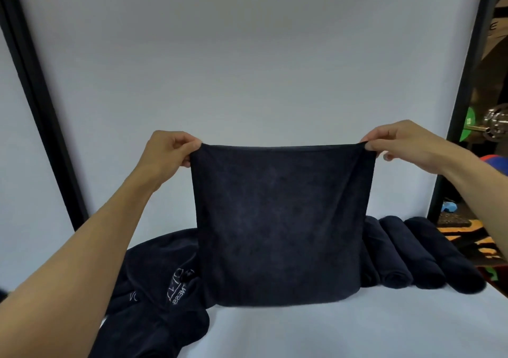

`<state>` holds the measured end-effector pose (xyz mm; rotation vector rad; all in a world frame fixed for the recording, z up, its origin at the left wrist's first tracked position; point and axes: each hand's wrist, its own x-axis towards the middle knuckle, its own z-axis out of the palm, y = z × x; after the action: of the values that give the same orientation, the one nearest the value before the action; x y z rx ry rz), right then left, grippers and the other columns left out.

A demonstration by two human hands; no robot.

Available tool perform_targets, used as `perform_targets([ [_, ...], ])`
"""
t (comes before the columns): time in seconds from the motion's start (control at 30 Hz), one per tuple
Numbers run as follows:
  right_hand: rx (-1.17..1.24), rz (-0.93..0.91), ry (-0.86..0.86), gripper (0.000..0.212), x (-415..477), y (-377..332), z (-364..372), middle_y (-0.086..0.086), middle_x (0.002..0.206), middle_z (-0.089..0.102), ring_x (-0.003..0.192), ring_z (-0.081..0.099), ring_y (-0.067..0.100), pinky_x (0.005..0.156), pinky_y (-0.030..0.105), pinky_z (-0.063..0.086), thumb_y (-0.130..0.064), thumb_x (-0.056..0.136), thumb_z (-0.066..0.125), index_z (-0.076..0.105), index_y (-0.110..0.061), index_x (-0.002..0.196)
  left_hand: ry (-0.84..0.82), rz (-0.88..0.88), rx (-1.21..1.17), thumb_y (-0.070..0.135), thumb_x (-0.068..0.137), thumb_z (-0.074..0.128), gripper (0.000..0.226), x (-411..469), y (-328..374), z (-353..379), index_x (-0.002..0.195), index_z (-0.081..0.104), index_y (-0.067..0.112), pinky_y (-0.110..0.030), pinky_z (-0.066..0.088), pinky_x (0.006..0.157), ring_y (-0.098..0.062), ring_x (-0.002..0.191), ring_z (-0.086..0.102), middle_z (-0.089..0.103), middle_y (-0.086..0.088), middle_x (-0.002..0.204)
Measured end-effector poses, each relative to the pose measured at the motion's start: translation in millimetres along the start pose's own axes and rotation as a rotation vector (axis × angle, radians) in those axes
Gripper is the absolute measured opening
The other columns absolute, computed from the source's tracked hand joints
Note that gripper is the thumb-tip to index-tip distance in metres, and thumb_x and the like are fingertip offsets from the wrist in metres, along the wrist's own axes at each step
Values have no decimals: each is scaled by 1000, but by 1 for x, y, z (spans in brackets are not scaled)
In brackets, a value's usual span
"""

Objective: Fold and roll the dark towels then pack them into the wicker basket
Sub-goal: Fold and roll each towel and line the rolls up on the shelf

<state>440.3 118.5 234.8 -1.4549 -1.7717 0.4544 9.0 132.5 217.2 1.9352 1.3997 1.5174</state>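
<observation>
Plainly, the dark towel [277, 220] is held up in the air at the middle of the view so that its own weight pulls it flat and its edges can be matched before the next fold. The left hand [170, 148] pinches the top corner at 9 o'clock and the right hand [398, 143] the corner at 3 o'clock. On both, the fingers are curled tight on the cloth, with the top edge drawn taut between them. That edge runs level from 9 to 3. The towel hangs straight down toward 6, a little taller than wide, so its long axis is upright (whether the bottom hem touches the table [330, 330] I cannot tell). Rolled towels [412, 253] lie side by side at 4 o'clock, set apart as finished, I judge. A loose heap [154, 289] waits at 8 o'clock. No basket shows.
</observation>
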Motion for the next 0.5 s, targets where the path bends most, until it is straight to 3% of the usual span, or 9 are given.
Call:
perform_targets([
  [0.1,47,-63,188,16,11,-10,8,-7,86,68,69,56,0,68,21,43,-11,95,58,72,-19,93,138,65,65,14,93,62,13,17,1,5,89,73,19,-23,51,66,-4,66,63,71,2,82],
  [0.2,154,-135,343,18,14,-16,11,-8,88,69,76,59,3,67,22,46,-9,92,59,71,-22,91,240,99,-47,15,93,61,16,19,8,6,105,72,18,-20,52,67,-2,70,65,72,0,88],
  [0.27,204,-160,388,20,0,-21,11,-8,89,70,78,61,3,68,23,49,-8,90,59,71,-24,89,221,84,-142,13,94,60,17,7,11,2,107,72,15,-23,56,75,-8,81,68,72,-2,93],
  [0.37,255,-158,389,19,-43,-23,13,-5,90,70,79,61,3,70,21,51,-5,91,59,72,-18,93,141,46,-260,8,92,62,16,-33,7,-11,94,74,18,-30,56,86,-20,93,70,74,-4,95],
  [0.5,261,-82,283,25,-121,-6,31,-8,70,70,66,55,12,60,13,49,5,89,59,73,-16,86,4,-64,-344,2,89,64,26,-111,-18,-22,83,78,24,-32,53,86,-19,91,70,76,-1,91],
])
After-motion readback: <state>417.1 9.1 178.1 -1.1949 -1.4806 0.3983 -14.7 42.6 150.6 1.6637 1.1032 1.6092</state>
